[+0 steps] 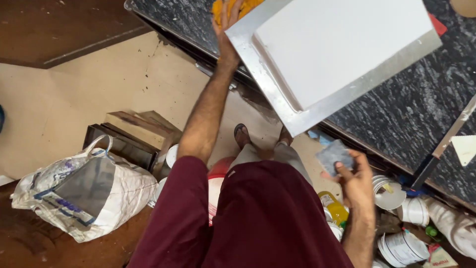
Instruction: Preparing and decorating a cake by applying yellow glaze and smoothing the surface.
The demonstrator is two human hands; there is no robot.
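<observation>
A large white panel with a silvery metal border lies tilted on the dark speckled stone counter, one corner jutting past the counter edge. My left hand reaches up to the panel's left edge and rests against it, with a yellow cloth just behind the fingers. Below the panel's overhanging corner, my right hand pinches a small grey square pad between thumb and fingers, held off the counter.
A white woven sack holding a grey sheet sits on the floor at left, beside a dark metal frame. Several paint tins and lids crowd the floor under the counter at right. A scraper leans on the counter.
</observation>
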